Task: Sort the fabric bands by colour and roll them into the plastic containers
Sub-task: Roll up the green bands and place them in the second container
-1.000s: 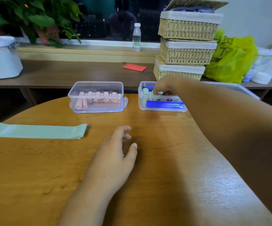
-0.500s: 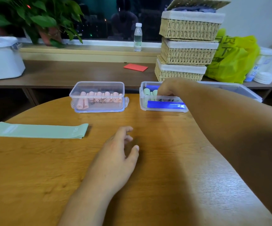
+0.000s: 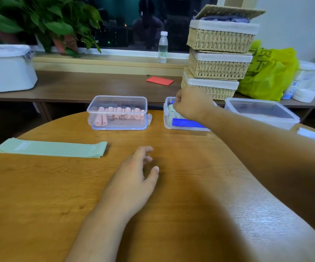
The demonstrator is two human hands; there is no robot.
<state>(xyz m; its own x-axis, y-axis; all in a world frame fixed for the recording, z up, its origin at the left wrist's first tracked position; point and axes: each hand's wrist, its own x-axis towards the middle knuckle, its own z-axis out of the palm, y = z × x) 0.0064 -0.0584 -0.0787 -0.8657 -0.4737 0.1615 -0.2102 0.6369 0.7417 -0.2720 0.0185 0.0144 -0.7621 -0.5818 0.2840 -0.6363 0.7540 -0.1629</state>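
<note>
Status: right hand (image 3: 191, 105) remains over green-blue container (image 3: 186, 128), barely shifted, fingers curled by a green roll (image 3: 171, 109), grip not discernible | left hand (image 3: 134, 178) unmoved on worktop (image 3: 200, 157), fingers apart | flat green band (image 3: 50, 149) at worktop's left still unrolled, likely next.

The flat mint-green fabric band (image 3: 50, 149) carries the number "30", printed sideways near its right end. A pale printed strip further left on it is too faint to read. The yellow plastic bag (image 3: 266, 72) bears large green Chinese characters: "下" is legible, the one above it is creased and unclear. A blue mark on the paper cups (image 3: 291, 90) is too small to read.
</note>
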